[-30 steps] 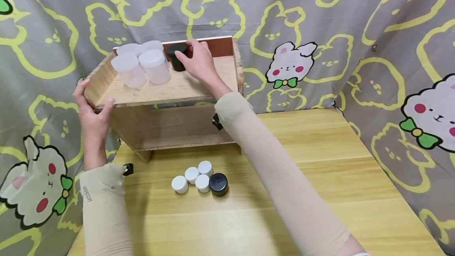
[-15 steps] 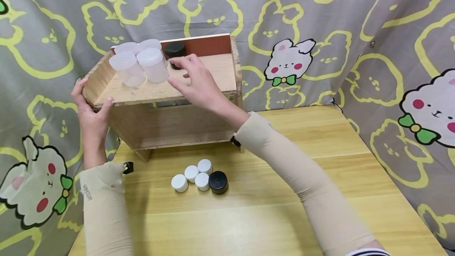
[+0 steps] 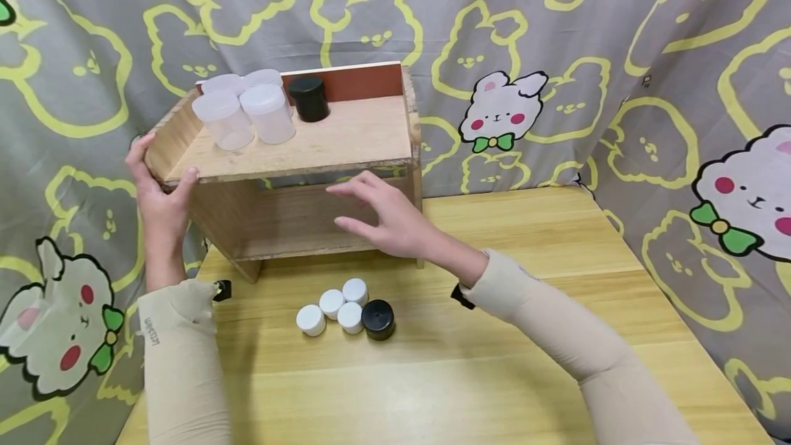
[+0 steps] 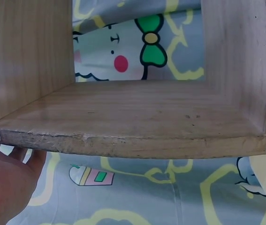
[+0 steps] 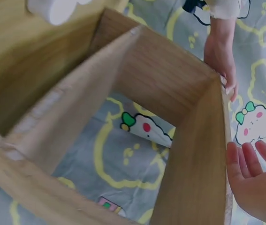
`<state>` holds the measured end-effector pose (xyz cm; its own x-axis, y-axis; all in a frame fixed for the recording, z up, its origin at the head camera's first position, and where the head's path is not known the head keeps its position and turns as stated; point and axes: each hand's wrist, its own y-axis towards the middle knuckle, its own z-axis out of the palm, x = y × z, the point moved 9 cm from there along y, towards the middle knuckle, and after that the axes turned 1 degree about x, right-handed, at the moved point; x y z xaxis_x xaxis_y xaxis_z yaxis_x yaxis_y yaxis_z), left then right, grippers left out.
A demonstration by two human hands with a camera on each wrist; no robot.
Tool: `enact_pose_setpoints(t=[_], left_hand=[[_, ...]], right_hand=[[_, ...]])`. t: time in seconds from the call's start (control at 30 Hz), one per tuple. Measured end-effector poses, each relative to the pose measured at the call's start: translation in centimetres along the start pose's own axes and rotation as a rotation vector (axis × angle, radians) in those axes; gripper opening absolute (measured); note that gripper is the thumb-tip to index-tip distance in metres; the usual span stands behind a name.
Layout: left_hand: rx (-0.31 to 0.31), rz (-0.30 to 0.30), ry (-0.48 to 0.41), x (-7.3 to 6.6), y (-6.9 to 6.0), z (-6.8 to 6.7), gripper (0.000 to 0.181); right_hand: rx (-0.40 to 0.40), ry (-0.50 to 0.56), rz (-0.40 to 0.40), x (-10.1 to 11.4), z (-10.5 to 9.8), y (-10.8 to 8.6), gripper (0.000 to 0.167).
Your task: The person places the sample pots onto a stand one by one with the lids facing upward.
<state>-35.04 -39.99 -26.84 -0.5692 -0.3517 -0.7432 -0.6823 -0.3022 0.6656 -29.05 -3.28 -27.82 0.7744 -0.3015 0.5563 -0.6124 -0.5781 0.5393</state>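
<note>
My left hand (image 3: 162, 208) grips the upper left corner of a small two-tier wooden shelf (image 3: 334, 150), thumb at the front edge and fingers round the outer side. In the right wrist view the left hand (image 5: 220, 54) is on that same side panel. My right hand (image 3: 398, 222) is in front of the shelf's lower opening, fingers apart and holding nothing. On the top board stand several translucent lidded jars (image 3: 268, 115) grouped at the left. A black jar (image 3: 310, 99) stands just right of them, near the red-brown back strip.
Several small white jars (image 3: 311, 320) and another black jar (image 3: 378, 319) sit close together on the wooden table (image 3: 432, 390) in front of the shelf. A patterned grey curtain (image 3: 556, 33) hangs behind and along both sides.
My right hand has let go of the black jar on the top board and drawn back, down and to the right. My left hand keeps its grip on the shelf corner.
</note>
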Motion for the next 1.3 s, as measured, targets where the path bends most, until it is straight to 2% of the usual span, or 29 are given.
enact_pose_setpoints(t=[0.33, 0.63, 1.0, 1.13, 1.3], left_hand=[[-0.006, 0.005, -0.023, -0.1, 0.0, 0.0, 0.071], [-0.008, 0.004, -0.042, 0.1, -0.2, 0.1, 0.072], [0.001, 0.008, -0.032, -0.1, 0.1, 0.3, 0.072], [0.004, 0.004, -0.059, -0.2, 0.0, 0.7, 0.071], [-0.010, 0.006, -0.073, -0.3, 0.1, 0.4, 0.071]], right_hand=[[0.064, 0.053, 0.074, -2.9, 1.1, -4.2, 0.045], [0.239, 0.110, 0.227, -6.3, 4.4, -7.8, 0.054], [0.446, 0.232, 0.268, -8.3, 9.1, -11.3, 0.063], [0.499, 0.246, 0.304, -9.3, 10.3, -12.4, 0.067], [0.537, 0.275, 0.333, -9.8, 11.4, -12.8, 0.067]])
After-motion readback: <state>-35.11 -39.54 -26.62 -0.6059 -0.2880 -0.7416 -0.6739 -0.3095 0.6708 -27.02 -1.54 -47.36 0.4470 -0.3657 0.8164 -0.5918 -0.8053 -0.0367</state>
